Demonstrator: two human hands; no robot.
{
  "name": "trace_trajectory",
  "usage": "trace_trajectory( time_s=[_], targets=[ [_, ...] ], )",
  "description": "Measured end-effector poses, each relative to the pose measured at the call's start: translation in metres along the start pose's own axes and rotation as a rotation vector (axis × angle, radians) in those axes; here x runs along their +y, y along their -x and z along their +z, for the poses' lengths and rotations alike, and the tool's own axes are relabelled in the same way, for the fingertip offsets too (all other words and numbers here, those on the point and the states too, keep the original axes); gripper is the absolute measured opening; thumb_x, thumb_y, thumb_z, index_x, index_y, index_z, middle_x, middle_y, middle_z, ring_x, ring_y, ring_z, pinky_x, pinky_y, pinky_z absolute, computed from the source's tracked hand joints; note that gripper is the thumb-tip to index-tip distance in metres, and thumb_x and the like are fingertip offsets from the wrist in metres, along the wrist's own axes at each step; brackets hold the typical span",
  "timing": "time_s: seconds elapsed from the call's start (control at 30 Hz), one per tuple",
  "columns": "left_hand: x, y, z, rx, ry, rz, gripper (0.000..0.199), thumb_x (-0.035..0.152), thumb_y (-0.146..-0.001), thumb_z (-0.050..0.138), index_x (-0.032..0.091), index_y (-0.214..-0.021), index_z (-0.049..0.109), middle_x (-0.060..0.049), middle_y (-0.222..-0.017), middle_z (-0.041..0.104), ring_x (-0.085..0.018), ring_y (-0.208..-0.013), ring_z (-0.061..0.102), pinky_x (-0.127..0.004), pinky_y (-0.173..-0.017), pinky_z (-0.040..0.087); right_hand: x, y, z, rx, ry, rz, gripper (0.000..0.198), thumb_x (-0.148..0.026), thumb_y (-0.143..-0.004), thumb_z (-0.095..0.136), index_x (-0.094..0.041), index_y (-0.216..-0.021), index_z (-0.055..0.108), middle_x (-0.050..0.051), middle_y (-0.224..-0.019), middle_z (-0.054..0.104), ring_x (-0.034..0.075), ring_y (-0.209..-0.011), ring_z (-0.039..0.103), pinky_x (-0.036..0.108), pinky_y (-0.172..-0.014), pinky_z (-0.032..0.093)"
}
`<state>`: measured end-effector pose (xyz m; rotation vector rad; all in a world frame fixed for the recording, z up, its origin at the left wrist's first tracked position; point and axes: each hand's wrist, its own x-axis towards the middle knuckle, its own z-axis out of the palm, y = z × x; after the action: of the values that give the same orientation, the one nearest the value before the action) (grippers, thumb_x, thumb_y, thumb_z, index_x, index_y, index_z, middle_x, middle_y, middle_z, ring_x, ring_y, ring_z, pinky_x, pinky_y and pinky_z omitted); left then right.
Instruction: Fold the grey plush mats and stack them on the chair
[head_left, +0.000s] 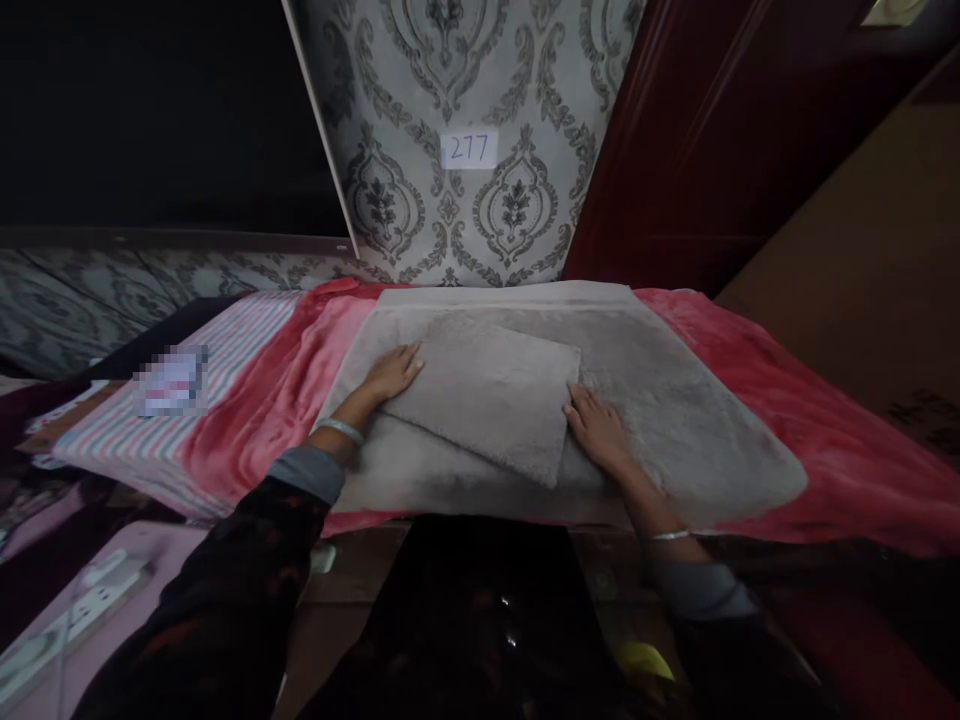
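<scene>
A red blanket [787,400] covered the whole work surface, running from the far left to the near right edge. Behind it rose a wall of grey damask wallpaper [420,120], with a small paper label [469,149] marked 277 stuck at its middle. To the right of the wallpaper stood a dark red wooden panel [675,130].

On the blanket lay a large grey fleece cloth [690,420], spread flat across the middle. One part of it was folded over into a smaller rectangular flap [487,400] that rested on top of the lower layer, its near corner pointing toward the person.

To the left, a pink-and-white striped cloth [232,350] lay over the blanket's left end, with a blurred-out tag [172,380] on it. At the near left, a white power strip [90,590] sat on a pink surface.

The left hand [390,372] lay flat on the left edge of the folded flap, fingers stretched out and relaxed, pressing down rather than gripping; a bangle [339,430] showed at its wrist. The right hand [600,430] rested palm down at the flap's right edge, fingers extended and released, their tips touching the fold. A thin bangle [670,536] circled that wrist as well. Both sleeves were dark with grey cuffs.
</scene>
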<state>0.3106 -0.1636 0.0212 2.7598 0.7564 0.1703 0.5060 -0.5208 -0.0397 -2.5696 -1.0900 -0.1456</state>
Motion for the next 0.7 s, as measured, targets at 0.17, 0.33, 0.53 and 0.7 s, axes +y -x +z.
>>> trace_trajectory(
  time_s=[0.17,0.33,0.53,0.7],
  targets=[
    [-0.019,0.059,0.012,0.251,0.289,-0.099,0.057,0.036,-0.093,0.045,0.012,-0.144,0.051,-0.014,-0.15,0.052,-0.026,-0.141,0.045,-0.042,-0.121,0.028,-0.014,0.067,0.006,0.14,-0.175,-0.112,0.064,-0.045,-0.101,0.026,-0.016,-0.158,0.028,0.015,-0.154,0.044,0.028,-0.143,0.037,0.049,-0.114,0.034],
    [-0.017,0.093,0.015,0.42,0.73,-0.245,0.053,0.031,-0.081,0.061,0.015,-0.132,0.061,-0.012,-0.134,0.065,-0.026,-0.124,0.059,-0.041,-0.11,0.043,-0.043,0.099,0.004,0.146,-0.157,-0.235,0.072,-0.047,-0.092,0.05,-0.021,-0.157,0.031,0.014,-0.163,0.026,0.032,-0.148,0.027,0.052,-0.116,0.029],
    [0.005,0.089,-0.008,0.383,1.041,-0.46,0.056,0.021,-0.071,0.071,0.009,-0.126,0.061,0.002,-0.065,0.059,-0.011,-0.049,0.053,-0.022,-0.049,0.041,-0.059,0.088,-0.002,0.121,-0.162,-0.227,0.07,-0.016,-0.076,0.052,-0.024,-0.146,0.052,0.005,-0.157,0.041,0.03,-0.142,0.034,0.05,-0.115,0.032],
    [0.019,0.065,-0.045,0.396,1.161,-0.443,0.057,0.016,-0.065,0.068,0.012,-0.122,0.062,0.008,-0.055,0.05,-0.007,-0.039,0.041,-0.019,-0.041,0.032,-0.058,0.049,-0.035,0.242,-0.267,-0.204,0.046,-0.016,-0.077,0.047,-0.023,-0.115,0.072,0.008,-0.117,0.07,0.031,-0.13,0.048,0.052,-0.11,0.037]
  ],
)
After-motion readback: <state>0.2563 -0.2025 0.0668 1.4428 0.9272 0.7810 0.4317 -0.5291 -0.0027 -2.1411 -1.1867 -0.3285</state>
